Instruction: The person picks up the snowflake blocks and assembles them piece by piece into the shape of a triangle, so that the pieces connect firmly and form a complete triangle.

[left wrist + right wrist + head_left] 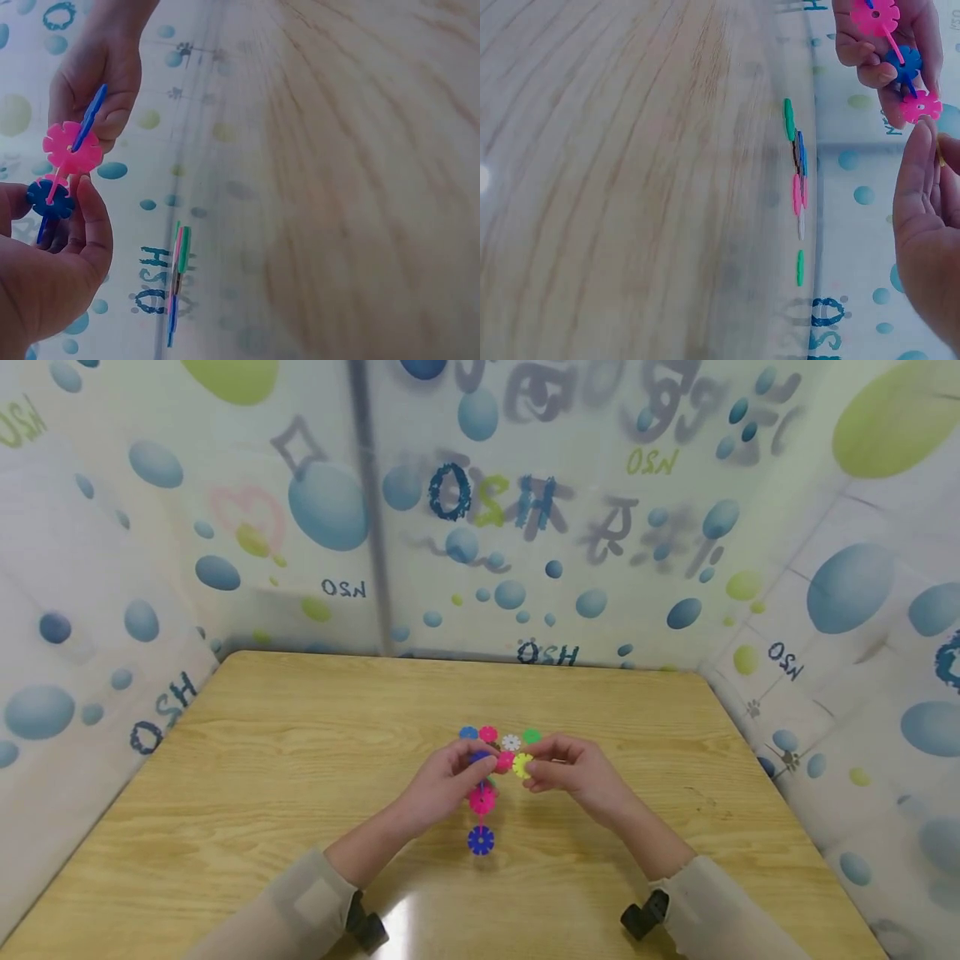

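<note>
Above the table, my left hand (pixel 442 785) grips a chain of notched plastic snowflake discs by a blue disc (pixel 906 64). Hanging from it toward me are a pink disc (pixel 482 800) and, lowest, a dark blue disc (pixel 481 841). On the chain's right side another pink disc (pixel 921 107) sticks out between the hands. My right hand (pixel 573 772) pinches a yellow disc (pixel 522 766) between thumb and fingers, right at that pink disc's edge. In the right wrist view the fingers hide most of the yellow disc.
Just beyond the hands, loose discs lie flat on the wooden table (pixel 300 735): a light blue disc (pixel 468 732), a pink one (pixel 488 733), a white one (pixel 512 742) and a green one (pixel 532 737). A patterned curtain (pixel 480 568) stands behind the table's far edge.
</note>
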`<action>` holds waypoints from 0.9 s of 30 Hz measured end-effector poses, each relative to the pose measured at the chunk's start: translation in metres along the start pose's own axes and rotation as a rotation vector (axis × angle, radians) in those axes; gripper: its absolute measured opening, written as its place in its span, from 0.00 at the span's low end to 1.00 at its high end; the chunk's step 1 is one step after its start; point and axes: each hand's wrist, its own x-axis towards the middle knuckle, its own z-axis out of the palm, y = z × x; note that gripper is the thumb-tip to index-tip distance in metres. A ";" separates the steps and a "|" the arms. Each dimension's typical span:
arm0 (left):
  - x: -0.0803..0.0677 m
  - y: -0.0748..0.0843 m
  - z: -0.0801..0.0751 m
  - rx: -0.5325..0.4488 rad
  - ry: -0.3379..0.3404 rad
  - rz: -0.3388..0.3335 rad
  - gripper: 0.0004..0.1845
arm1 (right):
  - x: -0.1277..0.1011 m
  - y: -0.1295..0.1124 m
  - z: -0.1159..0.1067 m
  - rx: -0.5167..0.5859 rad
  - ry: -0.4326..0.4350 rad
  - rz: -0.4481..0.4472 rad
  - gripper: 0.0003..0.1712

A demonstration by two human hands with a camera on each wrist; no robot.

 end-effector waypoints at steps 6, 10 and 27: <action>0.001 -0.001 0.001 0.015 -0.021 0.010 0.22 | 0.001 -0.001 0.004 -0.006 -0.015 -0.009 0.19; 0.002 -0.002 0.004 0.034 -0.056 0.036 0.20 | 0.002 -0.002 0.006 -0.010 -0.004 -0.012 0.18; -0.001 -0.001 0.012 0.096 -0.128 0.130 0.12 | -0.001 -0.006 0.015 -0.012 0.028 -0.054 0.16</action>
